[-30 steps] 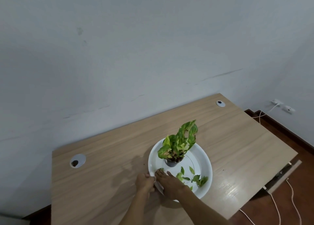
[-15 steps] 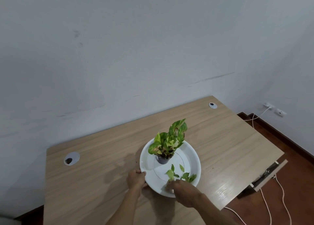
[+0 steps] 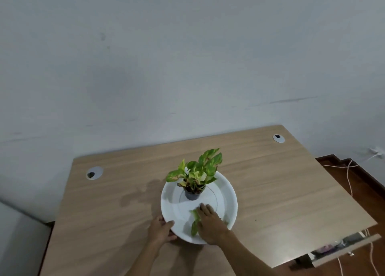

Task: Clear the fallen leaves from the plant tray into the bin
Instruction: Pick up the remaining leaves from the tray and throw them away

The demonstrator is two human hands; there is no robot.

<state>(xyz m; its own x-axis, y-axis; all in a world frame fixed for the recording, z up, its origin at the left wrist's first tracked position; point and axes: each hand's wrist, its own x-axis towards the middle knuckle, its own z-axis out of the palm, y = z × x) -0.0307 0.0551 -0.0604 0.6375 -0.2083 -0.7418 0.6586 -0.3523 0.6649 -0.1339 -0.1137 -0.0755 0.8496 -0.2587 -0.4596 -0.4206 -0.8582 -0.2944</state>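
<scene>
A round white plant tray lies on the wooden desk. In its middle stands a small dark pot with a green and yellow plant. My left hand grips the tray's near-left rim. My right hand lies palm down inside the tray's near part, fingers spread over the fallen leaves. A few green leaves stick out at the left of my palm; the others are hidden under it. No bin is in view.
Two cable grommets sit in the desk, one at the left and one at the far right. White cables run over the brown floor to a wall socket on the right. An open drawer juts out below the desk's right edge.
My right hand slid from the tray's near-left edge onto the scattered leaves and now covers them. My left hand kept its hold on the rim. The camera view shifted.
</scene>
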